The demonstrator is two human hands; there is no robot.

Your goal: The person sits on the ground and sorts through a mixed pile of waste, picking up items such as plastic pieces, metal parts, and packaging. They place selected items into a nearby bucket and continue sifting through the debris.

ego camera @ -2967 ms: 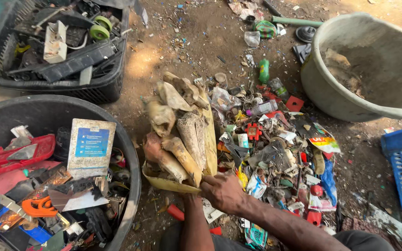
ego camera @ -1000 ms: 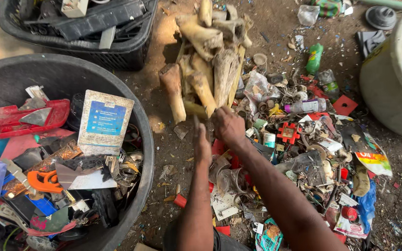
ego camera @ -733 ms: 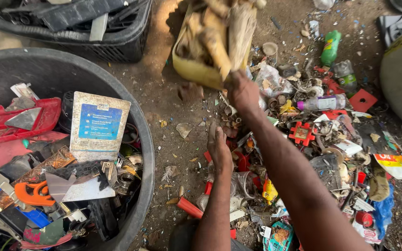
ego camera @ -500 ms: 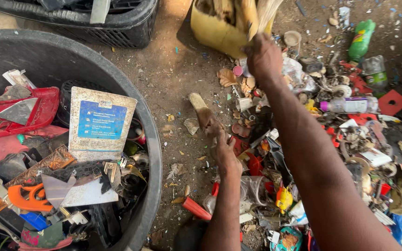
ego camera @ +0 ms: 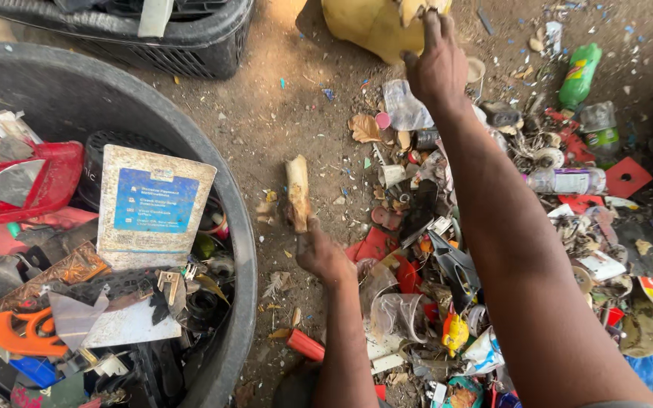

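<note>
Right hand, having carried the yellow container farther away, is gripping its rim, while left hand is now closing around a fallen husk-like piece.

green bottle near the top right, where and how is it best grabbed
The green bottle lies flat on the dirt, cap end toward the top. Grip across its mid-body, coming down from above: that rounded middle is exposed, while litter crowds its lower end beside the clear bottle.

Bare dirt ground is seen throughout, sunlit around 12 o'clock, with scattered litter strewn toward 3 o'clock.
</note>
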